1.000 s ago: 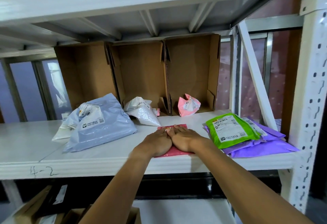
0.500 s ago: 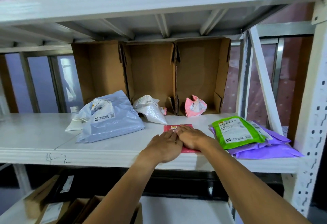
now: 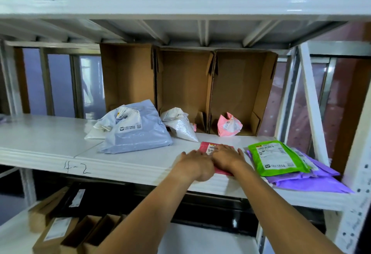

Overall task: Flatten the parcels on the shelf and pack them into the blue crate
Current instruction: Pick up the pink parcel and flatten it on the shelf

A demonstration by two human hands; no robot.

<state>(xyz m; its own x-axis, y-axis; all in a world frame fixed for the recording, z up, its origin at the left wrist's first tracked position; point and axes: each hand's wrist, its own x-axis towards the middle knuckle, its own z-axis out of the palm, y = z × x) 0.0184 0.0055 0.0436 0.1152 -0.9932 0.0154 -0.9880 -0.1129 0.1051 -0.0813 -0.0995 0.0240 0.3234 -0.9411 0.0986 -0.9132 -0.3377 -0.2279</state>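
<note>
Pressing the red parcel [image 3: 208,147] flat on the shelf [image 3: 60,139], with left hand [image 3: 195,164] and right hand [image 3: 226,157] spread palm-down side by side, likely to squeeze air out. Lying flattened at three o'clock: green parcel [image 3: 275,158]. Blue crate unseen.

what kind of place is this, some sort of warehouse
Most likely a parcel stockroom or sorting area: a white metal shelf hand-marked 4-2, labelled courier bags such as the grey-blue parcel and green parcel, and open cardboard boxes standing as bins at the back.
</note>
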